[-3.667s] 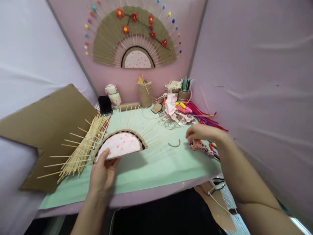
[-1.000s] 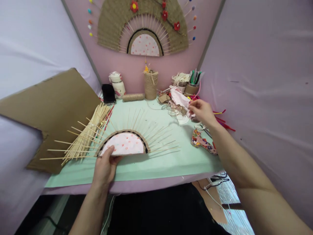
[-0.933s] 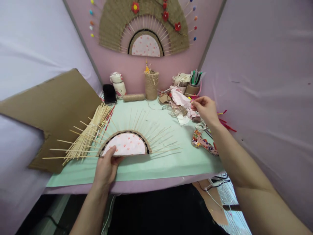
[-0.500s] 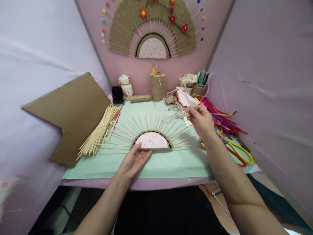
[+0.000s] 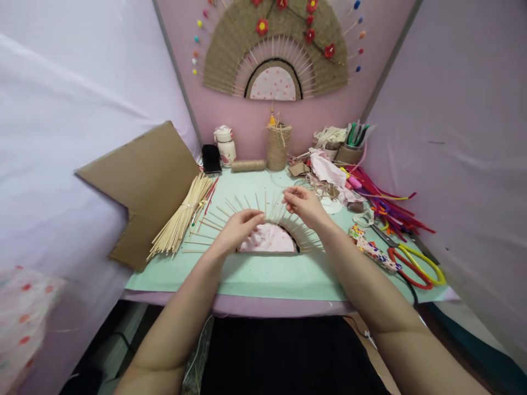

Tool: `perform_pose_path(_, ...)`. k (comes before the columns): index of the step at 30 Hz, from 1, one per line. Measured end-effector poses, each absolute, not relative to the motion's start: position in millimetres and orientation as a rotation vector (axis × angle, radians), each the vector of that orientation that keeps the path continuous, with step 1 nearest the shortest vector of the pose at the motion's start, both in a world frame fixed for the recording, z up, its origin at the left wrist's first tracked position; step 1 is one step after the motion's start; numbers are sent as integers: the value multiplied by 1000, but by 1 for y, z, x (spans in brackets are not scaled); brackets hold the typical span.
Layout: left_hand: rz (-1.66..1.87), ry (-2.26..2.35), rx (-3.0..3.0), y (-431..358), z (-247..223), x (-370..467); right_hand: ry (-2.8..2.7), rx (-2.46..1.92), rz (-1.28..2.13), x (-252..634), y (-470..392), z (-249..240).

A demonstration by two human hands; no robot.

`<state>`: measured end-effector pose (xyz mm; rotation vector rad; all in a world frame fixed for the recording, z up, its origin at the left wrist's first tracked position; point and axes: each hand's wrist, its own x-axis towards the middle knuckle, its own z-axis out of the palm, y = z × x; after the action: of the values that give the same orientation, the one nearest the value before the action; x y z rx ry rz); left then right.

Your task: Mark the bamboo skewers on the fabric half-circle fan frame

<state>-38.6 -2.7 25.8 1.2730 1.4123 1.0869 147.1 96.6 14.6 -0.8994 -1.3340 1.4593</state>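
A half-round fan frame (image 5: 269, 240) lies on the mint-green tabletop, with a pink dotted centre, a dark curved border and thin wooden sticks fanning outward. My left hand (image 5: 242, 227) reaches over its upper left edge, thumb and fingers closed on the border near the stick bases and covering part of it. Above the right-hand sticks, my right hand (image 5: 303, 205) is closed in a pinch. Whatever thin thing it may hold is too fine to make out.
A bundle of wooden sticks (image 5: 181, 216) and a cut cardboard sheet (image 5: 158, 186) are on the left. Scissors (image 5: 415, 263), a floral-patterned piece (image 5: 373, 249) and pipe cleaners (image 5: 387, 203) lie right. Twine (image 5: 279, 147) and a bottle (image 5: 224, 147) stand behind. A finished fan (image 5: 272, 46) hangs on the wall.
My left hand has moved from the fan frame's bottom edge up to its curved border. My right hand has come left and slightly down, from the scraps to above the sticks.
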Motion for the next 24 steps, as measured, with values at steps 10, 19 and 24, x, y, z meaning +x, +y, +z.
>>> perform_pose_path(10,1409,1485,1083,36,-4,-53,-2373,-956,646,168,52,-17)
perform_pose_path(19,1304,1662,1265,41,-16,-60,-2744,-1009,472,144,25,-28)
perform_pose_path(24,1090,1797,1489,43,-19,-62,-2665,-977,429,154,24,-16)
